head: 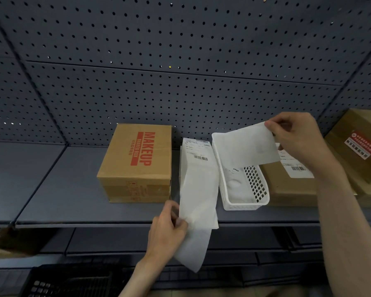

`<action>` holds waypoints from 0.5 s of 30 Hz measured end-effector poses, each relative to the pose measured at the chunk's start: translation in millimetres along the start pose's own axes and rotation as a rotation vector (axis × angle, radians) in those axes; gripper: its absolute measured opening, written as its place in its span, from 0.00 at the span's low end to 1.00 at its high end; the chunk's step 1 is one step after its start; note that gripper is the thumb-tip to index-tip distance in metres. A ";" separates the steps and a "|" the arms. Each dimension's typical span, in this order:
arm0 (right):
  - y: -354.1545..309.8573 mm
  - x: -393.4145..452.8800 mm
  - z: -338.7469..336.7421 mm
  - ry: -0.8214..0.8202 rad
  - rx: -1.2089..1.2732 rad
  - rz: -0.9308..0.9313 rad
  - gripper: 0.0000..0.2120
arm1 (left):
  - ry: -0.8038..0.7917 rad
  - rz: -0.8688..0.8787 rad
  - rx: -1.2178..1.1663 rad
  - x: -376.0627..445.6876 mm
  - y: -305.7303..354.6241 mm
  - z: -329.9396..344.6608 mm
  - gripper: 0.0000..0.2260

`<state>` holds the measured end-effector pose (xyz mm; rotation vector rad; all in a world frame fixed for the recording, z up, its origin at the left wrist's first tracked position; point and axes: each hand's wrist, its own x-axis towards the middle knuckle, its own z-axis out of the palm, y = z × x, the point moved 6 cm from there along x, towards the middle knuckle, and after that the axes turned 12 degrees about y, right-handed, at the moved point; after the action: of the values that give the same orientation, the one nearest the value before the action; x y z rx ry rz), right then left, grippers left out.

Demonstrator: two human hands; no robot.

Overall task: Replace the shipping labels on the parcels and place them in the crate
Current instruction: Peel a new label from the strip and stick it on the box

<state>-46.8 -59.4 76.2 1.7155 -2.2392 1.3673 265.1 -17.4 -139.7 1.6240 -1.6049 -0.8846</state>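
Note:
My left hand pinches the lower part of a long white backing strip that hangs over the shelf's front edge. Its upper end lies on a sheet of printed shipping labels on the shelf. My right hand holds a white label sheet by its top right corner, above a small white perforated basket. A brown parcel with a barcode label lies right of the basket. A cardboard box printed MAKEUP stands to the left.
Everything stands on a dark blue metal shelf backed by pegboard. Another brown parcel with a red sticker sits at the far right. A black crate is below at the bottom left. Crumpled brown paper lies at the lower left.

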 end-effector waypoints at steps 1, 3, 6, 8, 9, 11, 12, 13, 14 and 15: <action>-1.9 -0.5 -1.8 0.003 0.007 -0.004 0.08 | -0.002 0.028 0.042 -1.5 2.2 -1.3 0.12; -5.8 -1.1 -4.9 0.010 0.029 -0.004 0.08 | 0.008 0.094 0.157 -3.6 8.3 -4.6 0.14; -14.9 -3.1 -7.2 0.012 0.036 -0.027 0.08 | 0.012 0.139 0.260 -3.8 15.6 -6.8 0.11; -20.9 -4.1 -7.3 0.015 0.042 -0.044 0.08 | 0.014 0.164 0.312 -3.8 18.2 -7.8 0.09; -23.5 -3.9 -6.7 0.016 0.053 -0.046 0.08 | 0.020 0.198 0.344 -3.3 18.8 -8.1 0.09; -29.5 -3.2 -3.9 0.015 0.069 -0.052 0.07 | 0.046 0.280 0.413 -1.8 18.3 -10.4 0.10; -33.1 -3.1 -1.7 0.012 0.067 -0.067 0.07 | 0.062 0.319 0.448 -0.5 18.3 -12.9 0.10; -36.8 -3.5 0.8 0.009 0.066 -0.088 0.06 | 0.081 0.358 0.473 1.0 18.8 -15.8 0.10; -40.6 -4.6 3.6 0.007 0.067 -0.111 0.06 | 0.105 0.400 0.472 1.1 22.4 -20.0 0.09; -44.5 -6.2 6.5 0.007 0.068 -0.137 0.06 | 0.137 0.433 0.453 1.0 28.0 -25.5 0.08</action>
<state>-6.3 -59.6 96.7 1.8428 -2.0506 1.4321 271.5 -18.6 -102.3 1.4872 -2.0481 -0.1886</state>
